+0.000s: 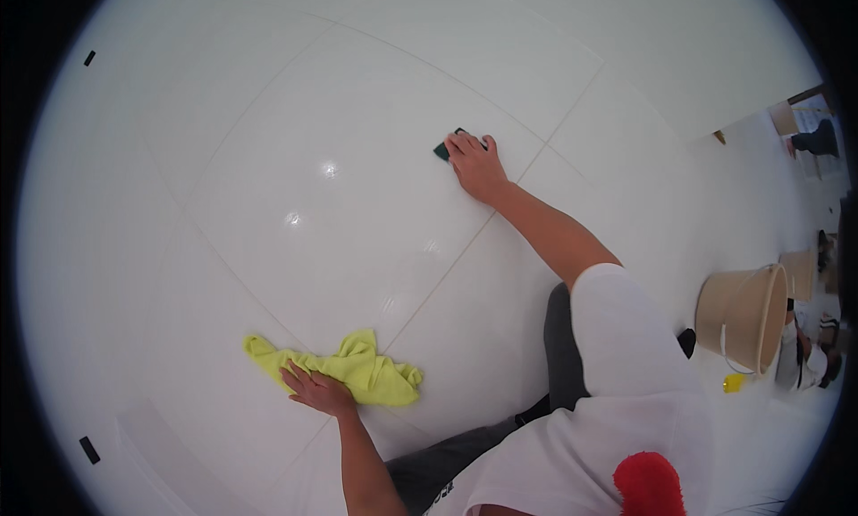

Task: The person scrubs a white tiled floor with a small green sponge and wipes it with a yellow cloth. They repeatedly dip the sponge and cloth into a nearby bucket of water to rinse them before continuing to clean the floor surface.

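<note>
Pressed against the white tiled floor (375, 248) is a dark green scouring pad (441, 151), with my right hand (477, 166) over it and its fingers gripping it. The pad's far corner and left edge show; my fingers hide the rest. Lower left, a crumpled yellow-green cloth (375, 378) lies across a tile joint. My left hand (318, 387) is on the cloth's near edge, palm down, fingers bent onto the fabric. Both arms are stretched apart, and the floor between them has faint wet-looking streaks.
A beige bucket (737, 315) with a wire handle stands at the right, a yellow object (734, 382) beside it. Behind it are another beige bucket (798, 275) and a crouching person (808, 355). A white wall (704, 40) rises at the upper right.
</note>
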Demonstrator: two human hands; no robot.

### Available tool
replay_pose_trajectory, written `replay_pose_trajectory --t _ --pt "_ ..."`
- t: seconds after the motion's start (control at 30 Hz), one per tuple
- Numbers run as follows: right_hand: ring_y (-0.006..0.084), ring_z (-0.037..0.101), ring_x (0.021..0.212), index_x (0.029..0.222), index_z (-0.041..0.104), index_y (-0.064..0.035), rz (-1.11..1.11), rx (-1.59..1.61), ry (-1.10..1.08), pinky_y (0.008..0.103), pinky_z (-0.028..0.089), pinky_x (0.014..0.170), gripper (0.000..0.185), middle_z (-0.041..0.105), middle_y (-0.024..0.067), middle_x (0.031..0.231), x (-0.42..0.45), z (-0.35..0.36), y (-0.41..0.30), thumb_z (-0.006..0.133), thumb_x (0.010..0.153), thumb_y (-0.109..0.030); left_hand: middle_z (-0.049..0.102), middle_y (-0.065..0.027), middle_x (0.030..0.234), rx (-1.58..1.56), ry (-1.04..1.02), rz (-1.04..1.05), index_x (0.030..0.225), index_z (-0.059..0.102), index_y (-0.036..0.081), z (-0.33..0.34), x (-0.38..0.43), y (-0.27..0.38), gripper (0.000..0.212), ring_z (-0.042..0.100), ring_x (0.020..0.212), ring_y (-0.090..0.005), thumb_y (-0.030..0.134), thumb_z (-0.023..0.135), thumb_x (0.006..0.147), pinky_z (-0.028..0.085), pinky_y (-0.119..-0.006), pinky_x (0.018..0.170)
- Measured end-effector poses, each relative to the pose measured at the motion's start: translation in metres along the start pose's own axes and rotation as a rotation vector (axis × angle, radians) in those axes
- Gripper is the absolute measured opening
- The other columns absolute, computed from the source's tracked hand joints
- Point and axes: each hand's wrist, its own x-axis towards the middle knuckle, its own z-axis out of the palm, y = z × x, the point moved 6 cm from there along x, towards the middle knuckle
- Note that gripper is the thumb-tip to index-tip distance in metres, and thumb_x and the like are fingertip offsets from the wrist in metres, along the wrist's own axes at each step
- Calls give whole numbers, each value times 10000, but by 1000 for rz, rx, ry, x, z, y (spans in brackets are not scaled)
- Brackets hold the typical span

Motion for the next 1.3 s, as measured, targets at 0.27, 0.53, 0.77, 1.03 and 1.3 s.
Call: replay_pose_trajectory --t 0.27,0.53,0.77,1.03,1.3 --pt "181 406 1219 1187 503 -44 -107 35 0 487 323 922 334 442 42 1261 -43 -10 -22 536 867 -134 288 -111 1464 57 25 -25 1385 371 101 -2 -2 -17 488 262 1353 -277 146 310 903 83 -533 1106" --pt "185 380 1243 1229 478 -35 -28 18 -46 484 336 945 364 441 49 1272 -10 7 2 478 886 -157 285 -130 1462 61 -9 -4 1390 363 111 6 -2 -12 487 256 1357 -281 173 281 915 94 -538 1100" --pt "181 385 1236 1257 453 -50 -127 -9 -78 487 338 947 384 426 41 1298 -20 -5 1 469 889 -159 284 -127 1464 70 2 -6 1389 365 121 3 -4 -15 476 259 1356 -283 186 272 927 93 -538 1101" --pt "175 394 1224 1206 490 -53 -108 27 -76 485 339 929 341 443 29 1260 -27 2 -7 483 883 -161 284 -96 1469 61 -15 -52 1390 366 135 3 0 -20 469 259 1356 -276 189 285 931 97 -525 1103" --pt "210 523 1029 1063 566 -83 46 24 -2 499 372 856 247 552 45 1134 14 -4 20 507 828 -129 272 -128 1474 500 73 237 1348 390 29 26 14 -23 460 246 1367 -283 145 370 903 274 -505 1025"
